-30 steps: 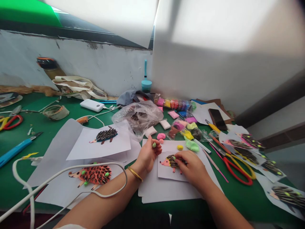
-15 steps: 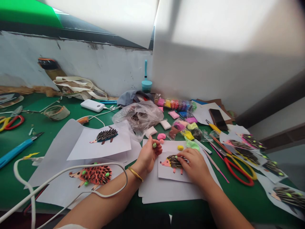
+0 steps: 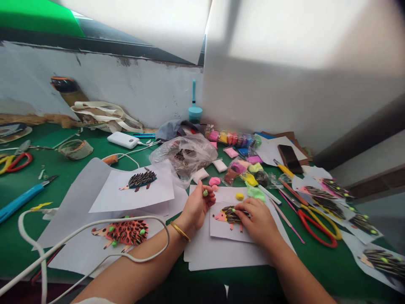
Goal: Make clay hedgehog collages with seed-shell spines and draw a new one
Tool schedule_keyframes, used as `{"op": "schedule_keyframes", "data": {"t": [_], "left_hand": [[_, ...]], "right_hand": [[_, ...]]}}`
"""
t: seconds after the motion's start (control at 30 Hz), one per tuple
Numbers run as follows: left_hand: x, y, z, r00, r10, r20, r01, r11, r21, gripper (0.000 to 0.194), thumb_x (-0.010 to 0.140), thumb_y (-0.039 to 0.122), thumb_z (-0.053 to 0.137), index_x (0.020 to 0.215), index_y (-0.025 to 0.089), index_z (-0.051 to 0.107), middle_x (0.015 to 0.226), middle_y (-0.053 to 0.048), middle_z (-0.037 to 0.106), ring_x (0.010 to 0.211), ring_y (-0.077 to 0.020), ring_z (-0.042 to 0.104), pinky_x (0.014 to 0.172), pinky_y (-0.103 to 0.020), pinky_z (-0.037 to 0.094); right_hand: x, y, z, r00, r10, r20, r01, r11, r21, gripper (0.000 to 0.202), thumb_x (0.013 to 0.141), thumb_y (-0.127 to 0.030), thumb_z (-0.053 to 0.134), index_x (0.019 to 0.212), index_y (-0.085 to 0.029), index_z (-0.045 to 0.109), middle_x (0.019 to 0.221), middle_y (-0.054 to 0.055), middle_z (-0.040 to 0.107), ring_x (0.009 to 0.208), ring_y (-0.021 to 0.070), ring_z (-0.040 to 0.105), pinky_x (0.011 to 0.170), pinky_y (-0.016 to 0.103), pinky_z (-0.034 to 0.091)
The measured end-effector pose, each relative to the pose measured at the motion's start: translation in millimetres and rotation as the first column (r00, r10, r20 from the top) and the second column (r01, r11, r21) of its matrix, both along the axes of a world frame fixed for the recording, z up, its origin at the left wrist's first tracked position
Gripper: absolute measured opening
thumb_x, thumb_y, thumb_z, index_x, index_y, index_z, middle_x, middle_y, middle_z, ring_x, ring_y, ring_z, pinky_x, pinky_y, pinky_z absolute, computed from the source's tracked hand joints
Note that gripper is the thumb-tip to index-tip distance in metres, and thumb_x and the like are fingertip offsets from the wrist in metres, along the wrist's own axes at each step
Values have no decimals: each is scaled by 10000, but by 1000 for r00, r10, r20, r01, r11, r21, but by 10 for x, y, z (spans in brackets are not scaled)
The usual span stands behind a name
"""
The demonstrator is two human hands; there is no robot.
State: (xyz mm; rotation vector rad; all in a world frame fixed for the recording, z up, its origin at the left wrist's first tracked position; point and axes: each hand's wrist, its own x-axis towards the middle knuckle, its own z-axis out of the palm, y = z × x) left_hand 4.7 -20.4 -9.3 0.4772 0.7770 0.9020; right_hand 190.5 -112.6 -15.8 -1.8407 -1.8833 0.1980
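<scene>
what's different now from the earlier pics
The right hand has shifted slightly rightward over the hedgehog; nothing was visibly picked up or let go. The left hand stays put with its green clay, and the paper lies as before.

We log one green tabletop (image 3: 57,169). Landmark on it: clear bag of sunflower seeds (image 3: 185,156). Left of bag: white power bank (image 3: 122,140); farther left, blue-handled knife (image 3: 23,200). Right: clay packets (image 3: 230,175), red-and-yellow scissors (image 3: 301,210). Nearer us: white paper sheets (image 3: 218,258).
</scene>
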Motion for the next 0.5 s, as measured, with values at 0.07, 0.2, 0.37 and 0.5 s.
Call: {"op": "schedule_keyframes", "data": {"t": [0.07,0.2,0.37,0.5], "left_hand": [[0,-1,1,1000,-2,0,2,1000,1,479,837,627,537,765,155,570,704,-12,555,605,-91,525,626,-212,465],[2,-1,8,1000,7,0,-7,1000,-15,473,834,621,546,760,155,575,697,-15,558,601,-93,524,621,-214,465],[3,-4,20,1000,11,-1,-11,1000,-20,474,820,620,568,749,152,575,695,-14,556,597,-91,522,618,-213,468],[2,-5,16,1000,8,-3,-8,1000,-15,481,816,628,568,755,151,575,701,-11,554,600,-89,525,623,-211,468]], "right_hand": [[-4,1,1,1000,3,-6,-3,1000,-3,126,884,-270,591,883,-229,710,882,53,667,871,237,582,780,376,435],[-13,4,3,1000,13,-3,-13,1000,6,128,886,-265,584,882,-236,708,877,53,664,865,237,582,773,375,434],[-24,12,10,1000,27,-3,-27,1000,4,136,887,-265,580,878,-236,712,867,54,666,859,236,587,763,371,435],[-37,16,13,1000,30,-4,-30,1000,9,138,890,-261,581,891,-231,715,871,58,665,874,239,584,779,378,434]]}}
